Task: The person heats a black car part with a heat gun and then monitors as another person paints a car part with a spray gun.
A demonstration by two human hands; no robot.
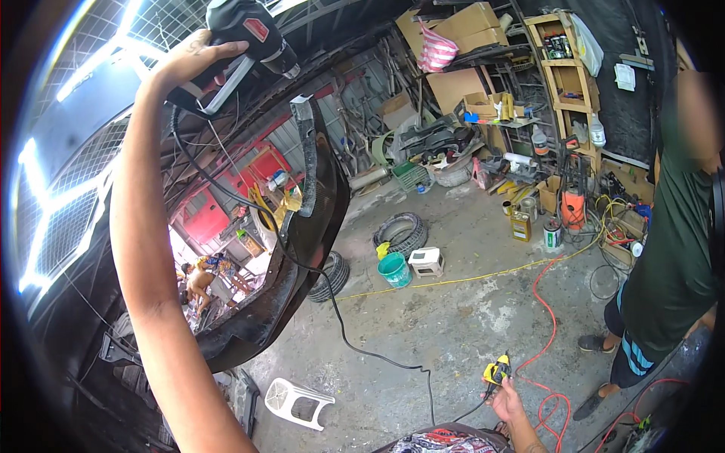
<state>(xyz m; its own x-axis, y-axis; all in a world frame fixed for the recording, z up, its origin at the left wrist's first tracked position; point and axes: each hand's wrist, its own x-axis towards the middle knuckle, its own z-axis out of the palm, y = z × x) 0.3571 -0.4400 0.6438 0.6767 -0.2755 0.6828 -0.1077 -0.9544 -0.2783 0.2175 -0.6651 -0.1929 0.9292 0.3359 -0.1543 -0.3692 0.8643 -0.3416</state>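
Observation:
My left hand is raised high at the upper left, closed round the handle of a black power drill with a red label. The drill's chuck points down to the right, and a black cord trails from its grip to the floor. Just below hangs a large dark curved panel that looks like a car bumper, apart from the chuck. Low at the right, my right hand grips a small yellow-and-black tool with a narrow tip. A dark cord runs to it; its exact kind is unclear.
A person in a dark green shirt stands close at the right. A white plastic stool, a green bucket, tyres and a red hose are on the concrete floor. Cluttered shelves line the back.

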